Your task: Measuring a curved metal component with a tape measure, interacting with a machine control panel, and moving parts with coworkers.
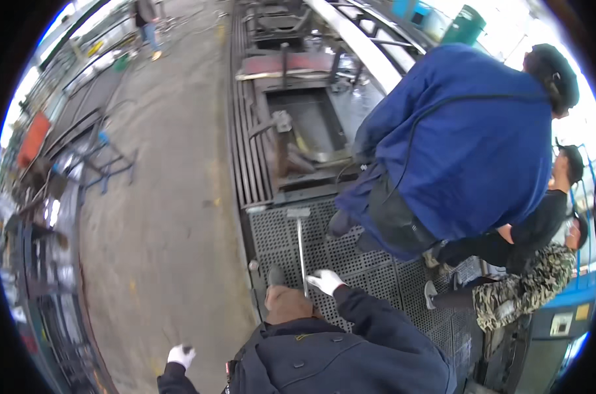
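My right hand (325, 282), in a white glove, has its fingers closed at the handle of a long-handled hammer (302, 253). The hammer's grey block head points away from me, over the perforated dark floor mat (370, 276). Its handle runs back toward my legs. Out to the left, above the concrete floor, my white-gloved left hand (181, 355) has curled fingers. A small dark spot shows at its fingertips; I cannot make out whether it is an object.
A person in a blue jacket (468, 144) stands close ahead on the right, with two other people (528, 289) beyond. A metal frame machine (304, 125) lies ahead. Concrete floor (160, 197) runs along the left, past metal racks (42, 276). Another person (147, 26) is far off.
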Motion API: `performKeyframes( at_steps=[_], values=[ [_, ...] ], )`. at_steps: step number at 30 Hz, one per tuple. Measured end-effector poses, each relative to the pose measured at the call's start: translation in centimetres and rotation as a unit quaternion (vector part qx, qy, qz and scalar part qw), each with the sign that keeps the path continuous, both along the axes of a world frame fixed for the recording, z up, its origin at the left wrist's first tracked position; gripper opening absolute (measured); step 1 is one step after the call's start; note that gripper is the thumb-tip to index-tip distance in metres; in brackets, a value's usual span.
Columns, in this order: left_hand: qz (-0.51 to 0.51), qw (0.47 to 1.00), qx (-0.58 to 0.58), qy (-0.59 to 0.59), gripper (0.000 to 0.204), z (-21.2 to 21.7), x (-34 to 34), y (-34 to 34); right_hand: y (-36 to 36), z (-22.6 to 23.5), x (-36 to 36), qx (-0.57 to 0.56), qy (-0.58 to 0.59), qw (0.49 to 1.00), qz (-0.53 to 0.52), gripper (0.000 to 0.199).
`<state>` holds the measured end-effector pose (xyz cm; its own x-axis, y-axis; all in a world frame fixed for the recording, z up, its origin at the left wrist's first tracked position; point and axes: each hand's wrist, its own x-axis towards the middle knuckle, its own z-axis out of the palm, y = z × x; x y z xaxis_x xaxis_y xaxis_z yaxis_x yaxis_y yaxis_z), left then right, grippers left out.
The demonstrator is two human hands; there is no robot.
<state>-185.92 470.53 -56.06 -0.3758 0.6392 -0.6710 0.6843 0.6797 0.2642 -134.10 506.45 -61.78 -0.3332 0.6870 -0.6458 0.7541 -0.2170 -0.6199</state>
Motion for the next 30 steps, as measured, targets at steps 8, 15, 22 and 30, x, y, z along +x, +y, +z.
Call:
performKeyframes(
  at_steps=[8, 15, 22, 30],
  values=[
    [-0.038, 0.996, -0.078, -0.037, 0.053, -3.7, -17.2, 21.7, 31.0, 11.2, -9.4, 0.151, 0.231, 0.911, -0.308, 0.046],
    [-0.102, 0.990, -0.092, -0.030, 0.058, -7.5, -33.1, 43.9, 47.4, 3.1, -14.0, 0.238, 0.173, 0.852, -0.433, 0.029],
    [-0.264, 0.961, -0.083, -0.030, 0.050, -16.9, -50.6, 75.8, 63.4, 2.9, -23.8, 0.322, -0.004, 0.851, -0.415, 0.032],
    [-0.401, 0.883, 0.230, -0.080, 0.046, -4.4, -43.5, 131.1, 75.1, 2.7, -25.6, 0.261, 0.095, 0.760, -0.587, 0.030]
  ],
)
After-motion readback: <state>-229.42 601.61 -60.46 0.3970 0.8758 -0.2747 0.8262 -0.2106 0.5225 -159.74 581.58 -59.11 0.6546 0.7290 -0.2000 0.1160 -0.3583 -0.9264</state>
